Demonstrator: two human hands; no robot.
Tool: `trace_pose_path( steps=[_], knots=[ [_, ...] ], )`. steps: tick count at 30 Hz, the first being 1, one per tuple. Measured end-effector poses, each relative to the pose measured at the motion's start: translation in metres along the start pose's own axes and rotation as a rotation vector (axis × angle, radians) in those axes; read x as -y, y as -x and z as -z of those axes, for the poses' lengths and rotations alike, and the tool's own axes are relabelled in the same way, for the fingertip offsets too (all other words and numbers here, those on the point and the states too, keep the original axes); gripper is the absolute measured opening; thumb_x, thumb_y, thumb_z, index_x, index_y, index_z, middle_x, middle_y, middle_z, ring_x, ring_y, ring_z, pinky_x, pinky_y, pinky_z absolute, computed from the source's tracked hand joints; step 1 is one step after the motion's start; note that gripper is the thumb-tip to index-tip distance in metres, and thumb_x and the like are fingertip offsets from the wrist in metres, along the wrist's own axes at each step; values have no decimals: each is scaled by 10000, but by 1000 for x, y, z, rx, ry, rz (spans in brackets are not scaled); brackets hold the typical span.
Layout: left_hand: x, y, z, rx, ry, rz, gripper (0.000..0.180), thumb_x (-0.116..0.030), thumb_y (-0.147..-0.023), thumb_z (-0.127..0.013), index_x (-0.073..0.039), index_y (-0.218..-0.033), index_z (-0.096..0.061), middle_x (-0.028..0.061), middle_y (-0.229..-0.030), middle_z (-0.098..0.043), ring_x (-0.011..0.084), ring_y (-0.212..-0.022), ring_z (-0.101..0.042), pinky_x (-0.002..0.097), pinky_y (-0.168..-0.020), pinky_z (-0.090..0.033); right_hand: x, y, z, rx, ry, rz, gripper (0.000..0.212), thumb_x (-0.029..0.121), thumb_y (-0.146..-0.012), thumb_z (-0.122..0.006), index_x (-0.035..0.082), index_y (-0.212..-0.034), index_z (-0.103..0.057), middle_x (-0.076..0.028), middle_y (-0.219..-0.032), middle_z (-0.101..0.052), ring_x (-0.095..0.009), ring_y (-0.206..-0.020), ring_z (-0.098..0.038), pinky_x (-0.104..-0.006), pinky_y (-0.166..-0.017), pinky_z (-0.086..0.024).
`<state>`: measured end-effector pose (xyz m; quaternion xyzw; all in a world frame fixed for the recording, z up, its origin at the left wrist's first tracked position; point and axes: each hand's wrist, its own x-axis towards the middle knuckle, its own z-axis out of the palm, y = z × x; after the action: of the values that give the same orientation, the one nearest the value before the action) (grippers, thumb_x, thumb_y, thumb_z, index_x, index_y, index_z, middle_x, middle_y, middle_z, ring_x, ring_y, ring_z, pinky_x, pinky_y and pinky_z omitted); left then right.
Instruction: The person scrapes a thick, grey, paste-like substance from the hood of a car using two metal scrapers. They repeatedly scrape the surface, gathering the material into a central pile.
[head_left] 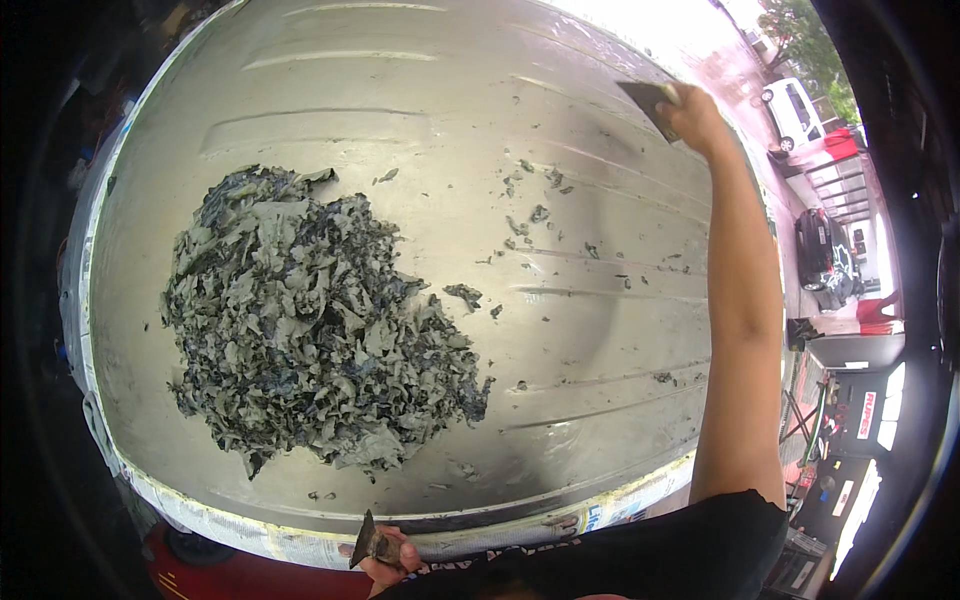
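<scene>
Where the right scraper (pixel 648 108) is sitting: far out to the upper right of the flake heap (pixel 310 330), folks, its dark blade showing by the panel's edge; whether it's touching metal, I'm not able to tell.
Right hand (pixel 695 115): fingers are clamping together on that scraper, the bare arm stretching up to the right of the heap; at this reach, a weakening angle could be tipping the blade onto a corner and scratching.
Panel (pixel 450 120): bare-looking, pale metal is spreading under the heap and out on every side of it.
Ribs (pixel 600 292): right of the heap they're running across the panel; a blade crossing one could be catching and skipping.
Loose flakes (pixel 540 213): they're dotting the metal right of the heap; any sticking under a blade could be dragging marks.
Left hand (pixel 393 560): below the heap, fingers are closing around a second scraper (pixel 370 543), its blade standing out near the masking paper (pixel 610 516); a stray corner could be tearing that paper.
Red car (pixel 250 578): it's showing below the heap, past the paper; flakes spilling over the edge could be landing there.
</scene>
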<state>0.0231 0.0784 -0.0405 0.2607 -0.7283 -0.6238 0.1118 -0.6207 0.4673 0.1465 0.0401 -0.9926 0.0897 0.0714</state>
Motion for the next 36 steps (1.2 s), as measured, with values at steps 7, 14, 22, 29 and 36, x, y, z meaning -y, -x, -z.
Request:
trace_pose_path(
  steps=[7,14,22,29,36],
  knots=[
    [8,5,-8,-146,-20,-47,620,-394,-893,-696,29,-1231,-394,177,-941,-581,180,-720,-544,329,-665,-488,34,33,-43,44,239,12,389,192,-915,-657,200,-1304,-664,-199,-1100,-717,-376,-1043,-680,-478,-906,-535],
    [58,13,15,48,-171,-287,428,-219,-930,-627,-132,-1296,-422,255,-1143,-552,212,-731,-551,297,-668,-539,136,33,2,172,-196,129,321,201,-907,-677,74,-1201,-701,-175,-950,-744,-314,-883,-713,-434,-836,-526],
    [2,-2,-10,2,-31,-211,387,-154,-901,-606,-95,-1249,-448,207,-1053,-552,190,-673,-534,286,-617,-530,36,20,-25,82,261,-11,436,171,-833,-670,111,-1265,-674,-200,-1134,-719,-356,-1067,-687,-449,-925,-543],
    [31,-6,1,7,-11,-296,658,-291,-926,-681,93,-1294,-293,215,-1008,-551,191,-731,-545,314,-632,-508,156,68,-35,302,115,112,359,166,-857,-653,59,-1199,-668,-187,-1085,-719,-359,-1016,-695,-443,-905,-562],
    [-19,-12,-15,-102,19,-111,673,-345,-936,-685,60,-1317,-305,199,-1025,-555,187,-771,-547,314,-634,-507,195,159,-3,78,-303,295,339,183,-925,-647,7,-1214,-675,-213,-926,-734,-293,-809,-717,-420,-752,-565]
  ],
)
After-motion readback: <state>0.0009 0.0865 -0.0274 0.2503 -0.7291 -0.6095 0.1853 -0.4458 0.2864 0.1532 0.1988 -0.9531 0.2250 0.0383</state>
